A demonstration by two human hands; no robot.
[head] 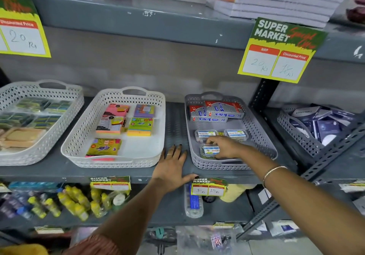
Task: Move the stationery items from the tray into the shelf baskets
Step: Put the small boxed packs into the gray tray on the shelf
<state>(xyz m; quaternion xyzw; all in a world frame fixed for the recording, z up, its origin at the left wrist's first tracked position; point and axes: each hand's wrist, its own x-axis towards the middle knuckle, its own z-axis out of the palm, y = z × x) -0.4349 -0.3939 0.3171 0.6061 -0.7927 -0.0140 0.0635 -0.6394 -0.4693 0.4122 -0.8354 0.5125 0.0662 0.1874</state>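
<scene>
My right hand (225,147) reaches into the grey basket (262,134) and grips a small clear box with a white and blue label (210,150) near the basket's front. Two more such small boxes (205,135) (236,134) lie just behind it. Red and grey cartons (215,111) are stacked at the basket's back. My left hand (171,165) rests flat, fingers spread, on the shelf board (175,124) between the grey basket and the white basket (79,142), which holds several packs of sticky notes (140,126). No tray is in view.
Another white basket (75,98) with packs stands at far left. A darker basket (292,130) of blue packets sits right of the upright post (262,92). Price signs (280,51) hang from the shelf above. Yellow bottles (75,201) fill the lower shelf.
</scene>
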